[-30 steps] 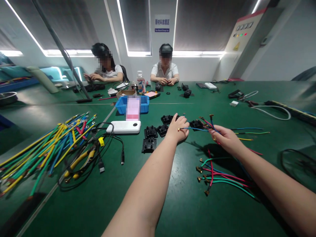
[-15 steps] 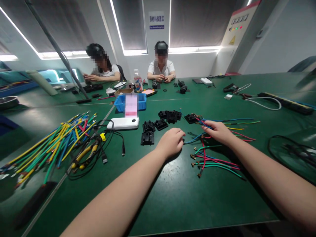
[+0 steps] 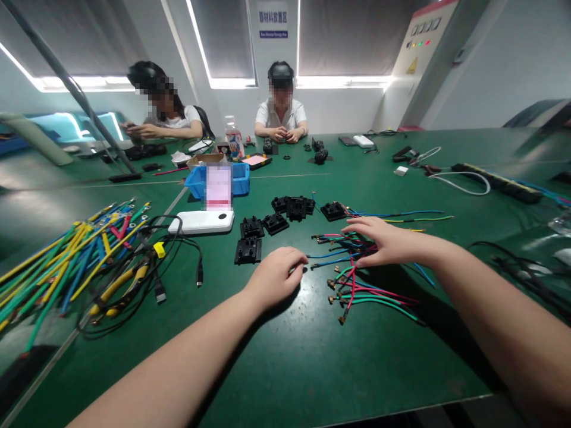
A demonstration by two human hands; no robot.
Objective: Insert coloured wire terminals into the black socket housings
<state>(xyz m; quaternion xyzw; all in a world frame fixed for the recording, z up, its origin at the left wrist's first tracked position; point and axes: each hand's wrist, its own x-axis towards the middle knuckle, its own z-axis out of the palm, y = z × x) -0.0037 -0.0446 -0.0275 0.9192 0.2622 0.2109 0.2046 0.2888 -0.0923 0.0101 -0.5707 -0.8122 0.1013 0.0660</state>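
Note:
My right hand [image 3: 375, 241] is spread over a group of coloured wires [image 3: 352, 244], its fingers apart and nothing gripped. Beside the left ends of these wires, my left hand [image 3: 283, 273] rests low over the table with its fingers curled; the thumb and forefinger are near each other, and what they hold, if anything, is too small to name. Several black plastic blocks [image 3: 247, 251] lie ahead of my left hand. Another black block [image 3: 333, 211], with wires at its right side, sits beyond my right hand. More red and green wires [image 3: 379, 297] lie nearer me.
Left on the green table [image 3: 312, 368] are a bundle of long wires [image 3: 75, 255], yellow-handled pliers [image 3: 120, 291] and black cables. A white power bank [image 3: 200, 222] lies before a blue bin [image 3: 241, 181] and a phone. Two people sit across the table.
My right hand has let go of the wires it held and opened, and those wires now lie under it. The view has shifted slightly, moving the table items left in the picture.

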